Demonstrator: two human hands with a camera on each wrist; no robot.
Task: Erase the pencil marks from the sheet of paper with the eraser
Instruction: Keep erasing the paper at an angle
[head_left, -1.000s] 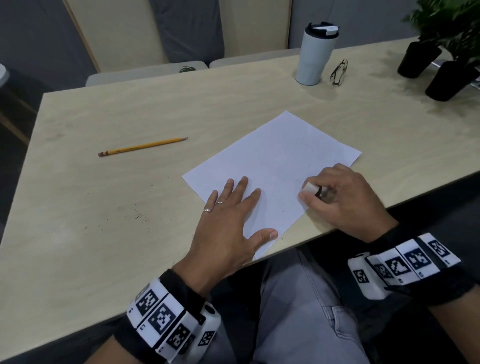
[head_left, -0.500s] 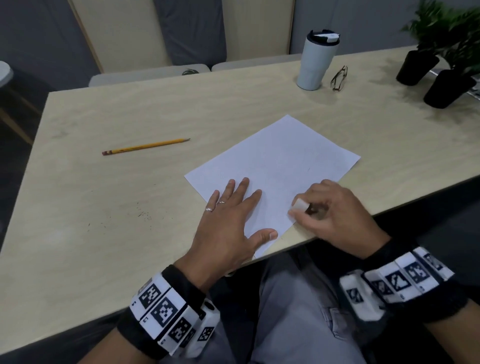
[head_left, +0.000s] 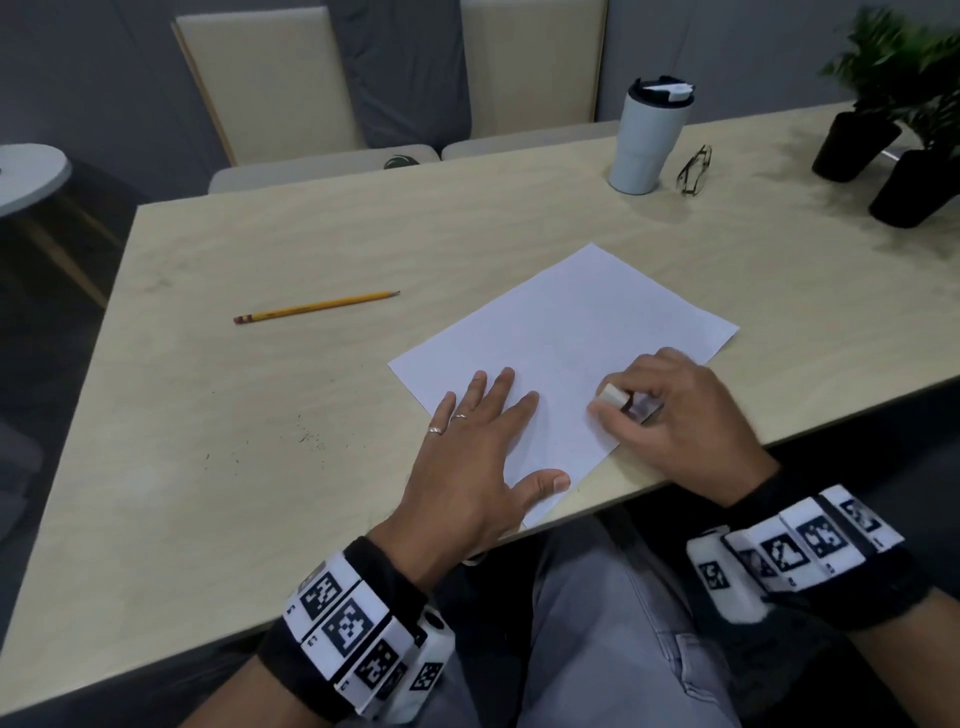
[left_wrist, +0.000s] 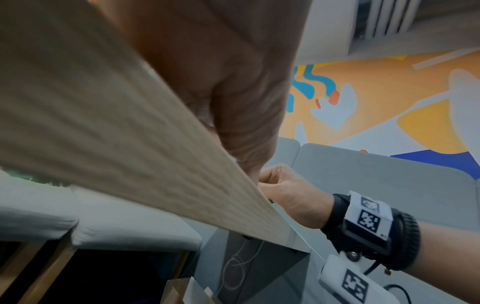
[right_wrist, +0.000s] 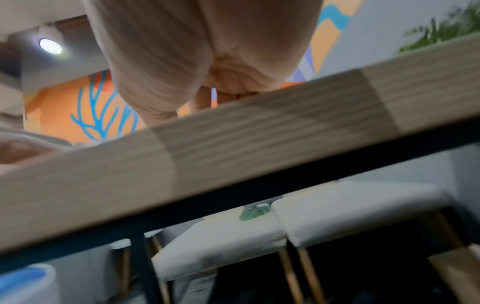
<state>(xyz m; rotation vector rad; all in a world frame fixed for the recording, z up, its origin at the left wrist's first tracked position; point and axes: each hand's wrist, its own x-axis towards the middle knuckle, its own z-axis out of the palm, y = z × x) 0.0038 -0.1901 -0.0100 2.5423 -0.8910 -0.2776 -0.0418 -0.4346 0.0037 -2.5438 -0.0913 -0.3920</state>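
Observation:
A white sheet of paper (head_left: 566, 338) lies at an angle near the front edge of the pale wooden table (head_left: 260, 415). My left hand (head_left: 483, 441) lies flat on the sheet's near left part, fingers spread and straight. My right hand (head_left: 670, 415) pinches a small white eraser (head_left: 613, 396) and holds it against the paper's near right part. Any pencil marks are too faint to make out. The left wrist view shows the right hand (left_wrist: 288, 195) at the table edge. In the right wrist view, curled fingers (right_wrist: 233, 90) show above that edge.
A yellow pencil (head_left: 317, 306) lies on the table to the left of the sheet. At the back right stand a white tumbler (head_left: 649, 140), folded glasses (head_left: 693, 171) and two black plant pots (head_left: 883, 161). Dark eraser crumbs (head_left: 306, 436) dot the table's left front.
My right hand has slid the eraser leftward across the paper's near right part, toward my left hand. The left hand has stayed flat on the sheet. The head view shifted slightly.

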